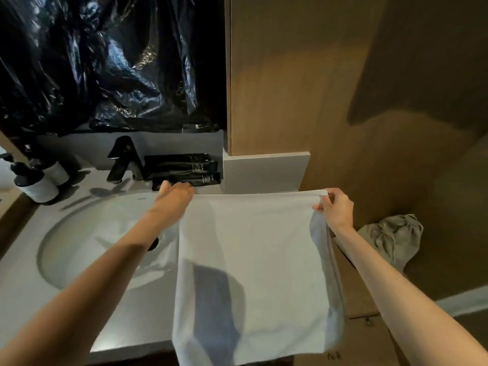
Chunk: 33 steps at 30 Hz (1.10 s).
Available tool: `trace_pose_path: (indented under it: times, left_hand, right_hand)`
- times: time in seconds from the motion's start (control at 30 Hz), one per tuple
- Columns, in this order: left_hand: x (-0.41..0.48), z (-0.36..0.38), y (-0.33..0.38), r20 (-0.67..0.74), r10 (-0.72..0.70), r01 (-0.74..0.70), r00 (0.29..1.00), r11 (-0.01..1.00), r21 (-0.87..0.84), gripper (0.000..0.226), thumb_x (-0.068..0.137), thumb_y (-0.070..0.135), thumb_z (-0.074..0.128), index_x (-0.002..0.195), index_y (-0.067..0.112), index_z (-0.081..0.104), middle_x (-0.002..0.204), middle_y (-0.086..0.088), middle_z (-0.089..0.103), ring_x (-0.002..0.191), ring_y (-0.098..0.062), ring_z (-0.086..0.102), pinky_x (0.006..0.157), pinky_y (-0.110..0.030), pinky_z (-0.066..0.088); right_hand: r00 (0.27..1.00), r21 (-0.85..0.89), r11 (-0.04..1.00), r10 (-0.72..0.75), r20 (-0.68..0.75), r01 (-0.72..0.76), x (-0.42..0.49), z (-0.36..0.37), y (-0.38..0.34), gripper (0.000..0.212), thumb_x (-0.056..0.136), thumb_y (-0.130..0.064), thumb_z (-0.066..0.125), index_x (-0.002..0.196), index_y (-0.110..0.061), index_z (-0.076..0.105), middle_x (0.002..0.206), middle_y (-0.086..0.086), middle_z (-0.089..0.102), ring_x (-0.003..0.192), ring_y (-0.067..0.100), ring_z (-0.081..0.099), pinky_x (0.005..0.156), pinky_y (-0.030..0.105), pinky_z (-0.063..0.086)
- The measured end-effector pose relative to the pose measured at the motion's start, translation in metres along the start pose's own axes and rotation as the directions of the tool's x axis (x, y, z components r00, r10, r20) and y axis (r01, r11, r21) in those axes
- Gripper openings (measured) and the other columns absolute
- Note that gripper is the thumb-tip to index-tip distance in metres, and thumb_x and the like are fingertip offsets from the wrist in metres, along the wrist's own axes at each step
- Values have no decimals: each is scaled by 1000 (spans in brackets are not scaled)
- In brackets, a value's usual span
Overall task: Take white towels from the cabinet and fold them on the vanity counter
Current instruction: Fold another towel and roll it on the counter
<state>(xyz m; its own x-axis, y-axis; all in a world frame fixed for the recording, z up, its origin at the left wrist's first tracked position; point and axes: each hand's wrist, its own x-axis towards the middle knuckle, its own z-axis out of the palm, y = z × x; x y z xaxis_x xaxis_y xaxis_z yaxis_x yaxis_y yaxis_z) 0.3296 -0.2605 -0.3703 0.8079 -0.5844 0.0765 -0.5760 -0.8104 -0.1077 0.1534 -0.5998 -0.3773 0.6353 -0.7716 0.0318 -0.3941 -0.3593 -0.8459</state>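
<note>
Towel [253, 260] time: it's spread out over the right end of the counter [132, 326], just right of the sink [92, 247], with the near edge hanging off the front. Left hand [177, 194] grips the far left corner and right hand [335, 207] pinches the far right one. They're pulled apart so the cloth is taut, I'd guess to lay it down square for the first fold.

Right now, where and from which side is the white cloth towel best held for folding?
At its two top corners, each from its outer side: the white cloth towel hangs flat from its taut top edge. The left hand grips the left corner, the right hand pinches the right one.
</note>
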Motion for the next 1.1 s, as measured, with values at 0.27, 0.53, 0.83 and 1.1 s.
trace_pose_path:
  times: [0.27, 0.53, 0.83, 1.1]
  left_hand:
    - [57, 49, -4, 245, -126, 246, 961, 792, -558, 25, 86, 24, 46, 98, 10, 63, 105, -12, 59, 98, -28, 55, 78, -31, 41]
    - [71, 80, 6, 113, -291, 310, 950, 843, -440, 42, 82, -13, 46, 116, 6, 62, 116, -19, 54, 106, -35, 50, 85, -36, 41]
    - [25, 108, 135, 46, -81, 92, 996, 906, -414, 58, 92, 25, 20, 148, 22, 36, 154, 0, 34, 144, -23, 26, 117, -44, 16]
    - [13, 128, 106, 114, -314, 333, 943, 862, -383, 58, 93, 59, 25, 149, 47, 15, 162, 4, 2, 149, -21, -5, 120, -43, -6]
  right_hand:
    - [997, -157, 985, 79, 18, -76, 67, 57, 26, 20, 96, -12, 53, 111, -5, 63, 102, 18, 70, 98, 34, 65, 87, 38, 51]
    - [991, -154, 980, 133, 34, -126, 82, 88, 24, 29, 94, -3, 48, 122, -2, 51, 121, 21, 59, 110, 38, 56, 90, 37, 42]
    - [779, -392, 719, -332, 531, 574, -19, 170, 32, 55, 99, -31, 16, 149, -20, 35, 160, 3, 20, 148, 30, 16, 119, 54, 5]
    - [800, -595, 560, -239, 551, 577, 26, 129, 70, 55, 96, -62, 9, 150, -51, 7, 162, -13, -2, 150, 22, -8, 119, 52, -7]
